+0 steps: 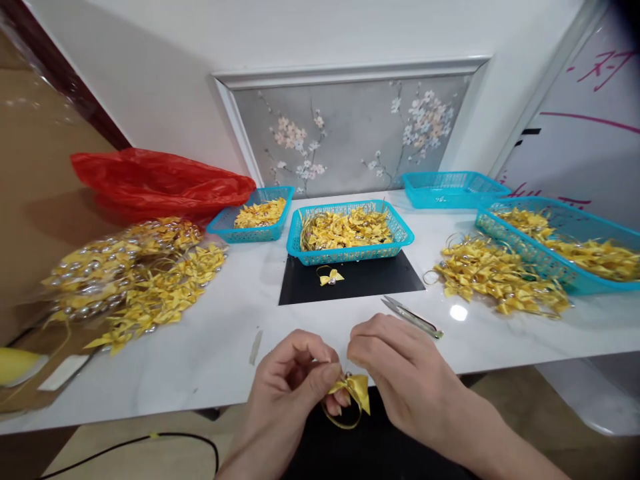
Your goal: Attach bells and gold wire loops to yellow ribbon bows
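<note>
Both hands meet at the near table edge: left hand [293,383] pinches a yellow ribbon bow [356,388] between thumb and fingers, right hand [400,377] grips it from the other side, gold loop hanging below. Scissors [411,317] lie just beyond the right hand. One loose bow [331,276] sits on the black mat [350,280] ahead, teal basket [350,253] of bows behind it.

The right-hand blue basket [565,247] is cut off by the frame edge; fingers hide the bow's [356,387] knot.
</note>
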The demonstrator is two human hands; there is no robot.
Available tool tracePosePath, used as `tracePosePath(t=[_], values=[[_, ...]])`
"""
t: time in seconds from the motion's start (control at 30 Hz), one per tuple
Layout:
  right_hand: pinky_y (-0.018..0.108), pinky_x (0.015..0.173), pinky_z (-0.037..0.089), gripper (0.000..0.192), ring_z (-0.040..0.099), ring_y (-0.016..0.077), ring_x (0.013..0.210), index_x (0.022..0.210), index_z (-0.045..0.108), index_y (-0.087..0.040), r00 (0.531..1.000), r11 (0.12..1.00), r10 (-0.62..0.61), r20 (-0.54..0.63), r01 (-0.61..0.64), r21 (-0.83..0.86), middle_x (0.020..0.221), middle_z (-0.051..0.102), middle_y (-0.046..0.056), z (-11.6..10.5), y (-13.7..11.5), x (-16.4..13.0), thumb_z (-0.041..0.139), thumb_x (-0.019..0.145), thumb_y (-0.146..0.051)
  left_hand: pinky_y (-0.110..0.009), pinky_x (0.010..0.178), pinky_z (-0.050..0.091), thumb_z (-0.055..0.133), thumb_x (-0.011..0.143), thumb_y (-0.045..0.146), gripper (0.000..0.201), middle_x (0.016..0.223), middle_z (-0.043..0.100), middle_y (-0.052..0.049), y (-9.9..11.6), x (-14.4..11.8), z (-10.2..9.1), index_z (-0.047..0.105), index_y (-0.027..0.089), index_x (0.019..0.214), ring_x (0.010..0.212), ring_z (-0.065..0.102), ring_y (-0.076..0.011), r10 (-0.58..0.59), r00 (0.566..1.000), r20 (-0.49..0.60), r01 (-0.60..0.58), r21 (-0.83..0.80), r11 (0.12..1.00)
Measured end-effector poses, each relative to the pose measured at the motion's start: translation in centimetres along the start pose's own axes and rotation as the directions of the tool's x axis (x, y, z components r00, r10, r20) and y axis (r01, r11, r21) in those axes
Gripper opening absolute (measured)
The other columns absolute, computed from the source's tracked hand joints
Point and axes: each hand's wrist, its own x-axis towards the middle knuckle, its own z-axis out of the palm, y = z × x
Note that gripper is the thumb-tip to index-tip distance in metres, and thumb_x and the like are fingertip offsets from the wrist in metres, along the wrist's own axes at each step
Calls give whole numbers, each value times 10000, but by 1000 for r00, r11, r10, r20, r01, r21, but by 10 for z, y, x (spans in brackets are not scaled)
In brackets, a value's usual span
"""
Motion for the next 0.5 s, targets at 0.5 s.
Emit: tracePosePath(t=[0.5], values=[[381,745,377,329,568,196,763,860,671,-126,944,899,-272,188,319,-299,809,701,68,-12,-1,13,369,987,-99,-159,535,468,845,668,163,132,548,663,9,5,2,1,719,133,642,527,585,-89,-184,981,61,179,74,981]])
